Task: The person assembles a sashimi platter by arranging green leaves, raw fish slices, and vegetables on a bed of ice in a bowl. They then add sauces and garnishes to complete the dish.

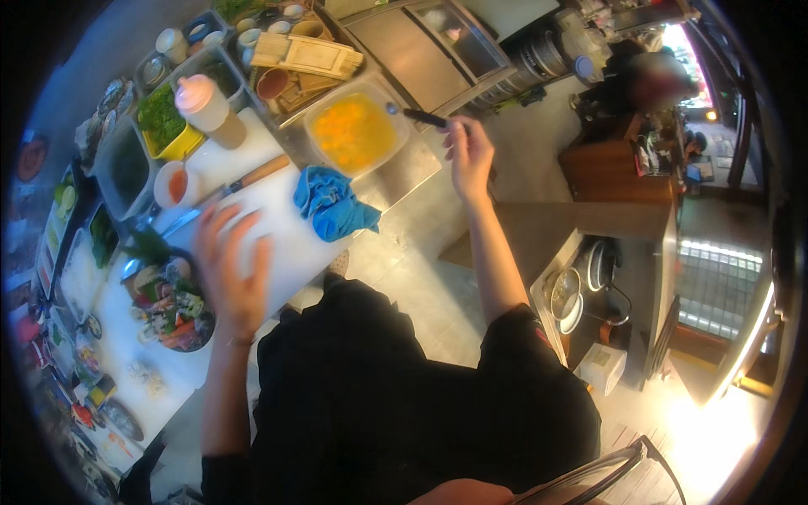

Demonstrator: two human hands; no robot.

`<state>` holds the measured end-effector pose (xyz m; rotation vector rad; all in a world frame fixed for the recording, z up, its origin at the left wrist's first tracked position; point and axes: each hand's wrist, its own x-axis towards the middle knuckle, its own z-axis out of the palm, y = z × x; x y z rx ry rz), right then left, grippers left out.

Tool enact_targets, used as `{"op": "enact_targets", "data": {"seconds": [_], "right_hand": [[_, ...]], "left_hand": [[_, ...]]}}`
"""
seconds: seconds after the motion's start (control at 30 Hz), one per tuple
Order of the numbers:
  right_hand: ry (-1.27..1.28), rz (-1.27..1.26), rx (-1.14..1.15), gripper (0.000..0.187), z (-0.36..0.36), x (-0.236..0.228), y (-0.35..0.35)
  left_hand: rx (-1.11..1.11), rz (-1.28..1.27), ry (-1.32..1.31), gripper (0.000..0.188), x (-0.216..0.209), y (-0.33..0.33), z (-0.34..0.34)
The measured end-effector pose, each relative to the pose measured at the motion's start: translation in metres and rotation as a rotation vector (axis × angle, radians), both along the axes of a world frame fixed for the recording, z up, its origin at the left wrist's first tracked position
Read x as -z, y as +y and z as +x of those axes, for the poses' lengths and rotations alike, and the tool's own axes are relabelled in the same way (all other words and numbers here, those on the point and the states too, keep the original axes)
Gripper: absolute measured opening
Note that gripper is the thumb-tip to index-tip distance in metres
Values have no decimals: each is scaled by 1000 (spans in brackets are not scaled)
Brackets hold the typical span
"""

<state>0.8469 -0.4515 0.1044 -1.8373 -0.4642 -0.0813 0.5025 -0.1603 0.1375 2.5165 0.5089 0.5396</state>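
Note:
My right hand (469, 160) is closed round a black-handled utensil (423, 117), whose small rounded metal end points left. That end is over the right rim of a clear plastic tub (397, 145) holding orange-yellow pieces in yellow liquid. My left hand (231, 273), slightly blurred, hovers over the white cutting board (282, 215) with fingers spread and nothing in them. Just beyond its fingertips lies a wooden-handled knife (259, 172). Beside that hand stands a dark bowl (202, 337) filled with mixed colourful food and green leaves. A crumpled blue cloth (332, 204) rests on the board's right edge.
A squeeze bottle (210, 112), a yellow-rimmed container of greens (164, 126) and a white cup of red sauce (177, 185) line the far side. Wooden boxes (307, 57) stand behind the tub. Shelving with pans (564, 295) is at right; a person (640, 80) is farther off.

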Motion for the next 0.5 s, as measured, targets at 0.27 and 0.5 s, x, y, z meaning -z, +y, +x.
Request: {"op": "enact_targets", "data": {"seconds": [0.27,0.5], "right_hand": [[45,-130,-97,21,35,53,11],[414,139,-70,27,44,74,17]], "left_hand": [[205,245,390,77,86,-73,248],[129,188,475,83,116,-75,266]]}}
